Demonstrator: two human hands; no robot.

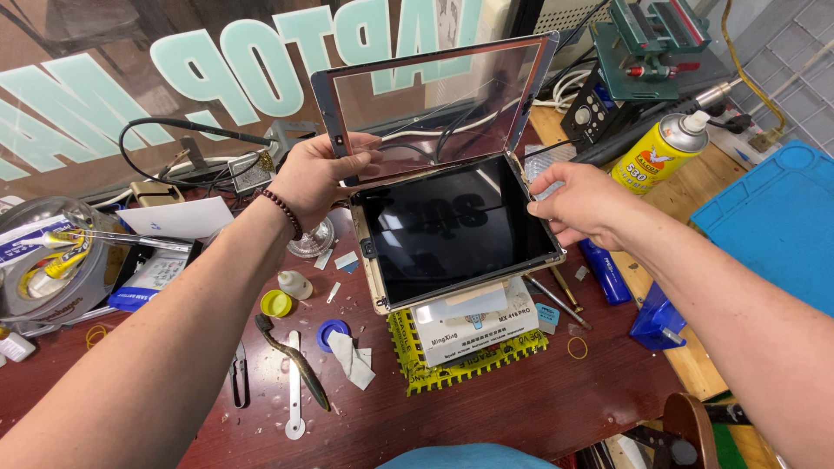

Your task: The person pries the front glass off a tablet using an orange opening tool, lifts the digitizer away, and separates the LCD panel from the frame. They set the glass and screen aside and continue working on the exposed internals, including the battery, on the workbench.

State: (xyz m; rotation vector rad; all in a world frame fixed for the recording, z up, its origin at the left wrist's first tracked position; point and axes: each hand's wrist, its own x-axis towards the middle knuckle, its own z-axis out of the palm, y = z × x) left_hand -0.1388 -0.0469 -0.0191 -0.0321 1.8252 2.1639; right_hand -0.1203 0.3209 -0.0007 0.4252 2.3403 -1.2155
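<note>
Left hand (314, 176) fingers pinching the left edge of a lifted glass touch panel (439, 100), right hand (580, 201) fingers gripping the right rim of the tablet (452, 227) below, yellow spray can (660, 152) beyond the right fingers, cluttered red tabletop (521, 408) beneath.

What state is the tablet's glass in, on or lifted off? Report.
Lifted off: the left hand holds the glass tilted up above the tablet, dark screen exposed.
</note>
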